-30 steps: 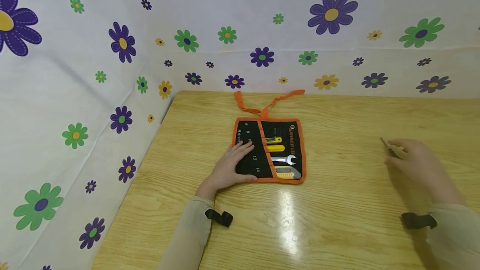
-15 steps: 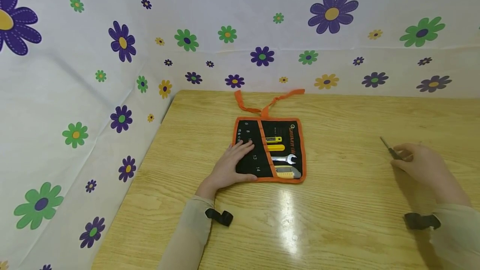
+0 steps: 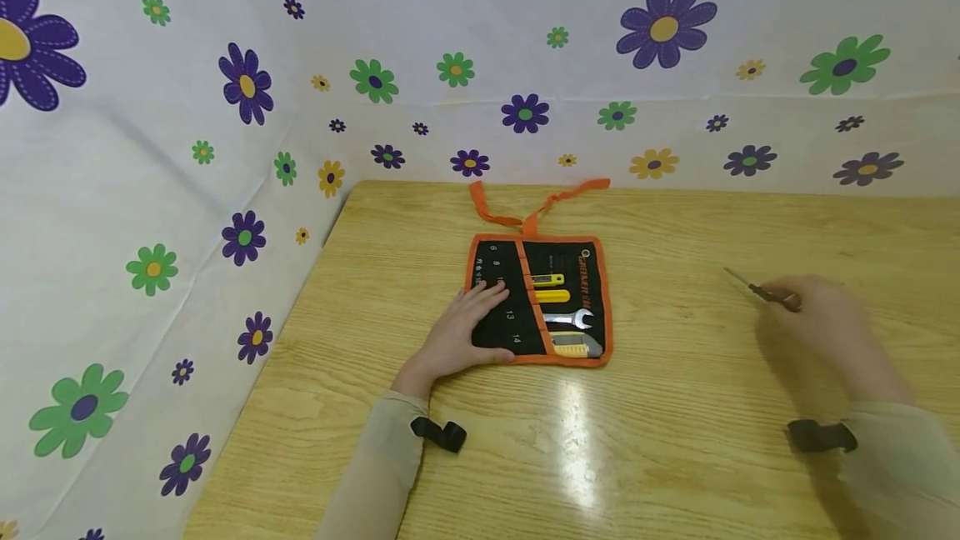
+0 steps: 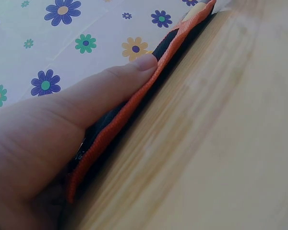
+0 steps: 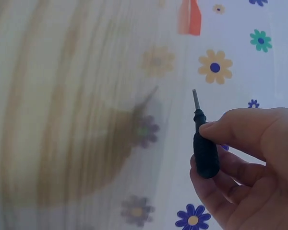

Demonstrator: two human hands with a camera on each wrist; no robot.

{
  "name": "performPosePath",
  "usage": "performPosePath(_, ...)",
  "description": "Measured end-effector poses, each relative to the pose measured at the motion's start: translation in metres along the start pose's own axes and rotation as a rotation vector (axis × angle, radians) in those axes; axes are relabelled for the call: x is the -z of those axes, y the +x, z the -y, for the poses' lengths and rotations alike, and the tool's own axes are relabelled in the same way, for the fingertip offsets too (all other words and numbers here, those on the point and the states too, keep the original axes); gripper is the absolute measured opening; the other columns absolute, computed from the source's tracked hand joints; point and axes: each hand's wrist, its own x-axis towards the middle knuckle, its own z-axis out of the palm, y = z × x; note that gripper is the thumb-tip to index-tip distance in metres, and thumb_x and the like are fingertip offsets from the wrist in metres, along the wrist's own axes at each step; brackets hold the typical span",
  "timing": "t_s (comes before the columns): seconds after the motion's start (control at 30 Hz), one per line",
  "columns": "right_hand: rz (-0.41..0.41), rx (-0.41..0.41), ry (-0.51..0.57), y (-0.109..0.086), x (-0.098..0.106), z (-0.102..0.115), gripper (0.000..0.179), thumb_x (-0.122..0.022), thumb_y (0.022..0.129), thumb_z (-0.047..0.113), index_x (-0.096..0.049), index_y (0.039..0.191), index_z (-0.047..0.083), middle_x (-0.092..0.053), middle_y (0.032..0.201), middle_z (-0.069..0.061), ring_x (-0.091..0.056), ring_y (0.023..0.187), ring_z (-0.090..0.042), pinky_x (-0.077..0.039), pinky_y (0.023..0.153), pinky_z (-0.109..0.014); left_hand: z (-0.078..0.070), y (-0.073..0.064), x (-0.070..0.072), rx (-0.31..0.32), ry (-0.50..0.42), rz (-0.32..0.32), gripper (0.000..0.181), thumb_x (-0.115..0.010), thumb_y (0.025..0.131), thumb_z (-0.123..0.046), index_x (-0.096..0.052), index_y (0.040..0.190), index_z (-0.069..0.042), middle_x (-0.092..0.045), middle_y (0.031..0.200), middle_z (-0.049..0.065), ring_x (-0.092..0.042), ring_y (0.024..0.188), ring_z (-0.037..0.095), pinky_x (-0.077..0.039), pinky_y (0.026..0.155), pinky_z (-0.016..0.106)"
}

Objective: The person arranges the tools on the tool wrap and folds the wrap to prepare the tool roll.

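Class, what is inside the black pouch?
A wrench and three part-yellow tools show. The pocket front hides their other ends and anything deeper; the left hand covers part.

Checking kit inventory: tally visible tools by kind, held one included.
Screwdriver, in the right hand: 1
Wrench: 1
Yellow-and-grey tool, likely a utility knife: 1
Other yellow tools, kind unclear: 2
Total: 5

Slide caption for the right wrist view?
Right hand holding a dark-handled screwdriver, with table and flowered backdrop beyond.
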Motion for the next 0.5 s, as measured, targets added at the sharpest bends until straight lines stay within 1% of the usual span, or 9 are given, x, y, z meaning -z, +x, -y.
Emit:
performPosePath(0.13,-0.034,0.031,0.020,0.006,-0.006,0.012,0.025,-0.063,0.086,0.002,-0.064,0.108,-0.009,-0.060,0.098,-0.033,-0.056,0.088,-0.047,-0.043,0.071,-0.059,0.000,0.000,0.000,-0.009,0.002,-0.005,0.093,-0.073,0.076,-0.057,-0.030,0.151,-0.020,-0.022,0.157,-0.008,-0.008,0.145,0.017,-0.002,0.116,0.037)
performPosePath(0.3,-0.072,0.062,0.036,0.013,-0.013,0.028,0.024,-0.062,0.087,0.003,-0.066,0.108,-0.007,-0.060,0.100,-0.029,-0.057,0.087,-0.042,-0.044,0.071,-0.057,0.000,0.000,0.000,-0.013,0.003,-0.007,0.093,-0.073,0.077,-0.056,-0.030,0.151,-0.020,-0.022,0.156,-0.006,-0.009,0.145,0.017,-0.003,0.116,0.038)
performPosePath(0.5,-0.075,0.120,0.053,0.025,-0.023,0.049,0.023,-0.062,0.088,0.001,-0.066,0.109,-0.006,-0.060,0.102,-0.027,-0.056,0.088,-0.039,-0.044,0.072,-0.054,0.000,0.000,0.000,-0.008,-0.003,-0.002,0.093,-0.073,0.077,-0.056,-0.030,0.151,-0.020,-0.022,0.156,-0.006,-0.008,0.145,0.017,-0.002,0.116,0.039)
